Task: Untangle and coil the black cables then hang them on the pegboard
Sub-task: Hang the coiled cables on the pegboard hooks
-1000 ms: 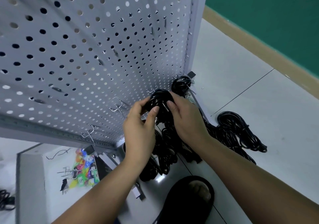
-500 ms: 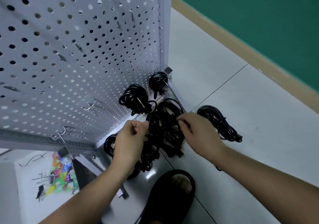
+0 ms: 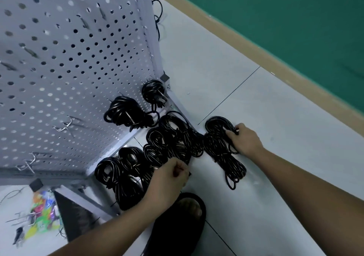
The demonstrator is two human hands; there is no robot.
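Two coiled black cables hang on hooks low on the grey pegboard (image 3: 65, 62): a larger coil (image 3: 126, 113) and a smaller coil (image 3: 152, 92) near the board's right corner. A heap of black cables (image 3: 167, 145) lies on the white floor at the board's foot. My right hand (image 3: 243, 139) grips a separate long cable bundle (image 3: 220, 147) to the right of the heap. My left hand (image 3: 169, 177) is curled at the heap's near edge and pinches a strand there.
Empty metal hooks (image 3: 66, 124) stick out of the pegboard's lower left. A bag of colourful ties (image 3: 42, 214) and loose hooks lie on the floor at the bottom left. A foot in a black slipper (image 3: 177, 226) stands just below my left hand. A green wall runs along the right.
The larger coil now hangs on its hook, released by both hands. My hands dropped to the floor; the right one moved right and took hold of the separate bundle.
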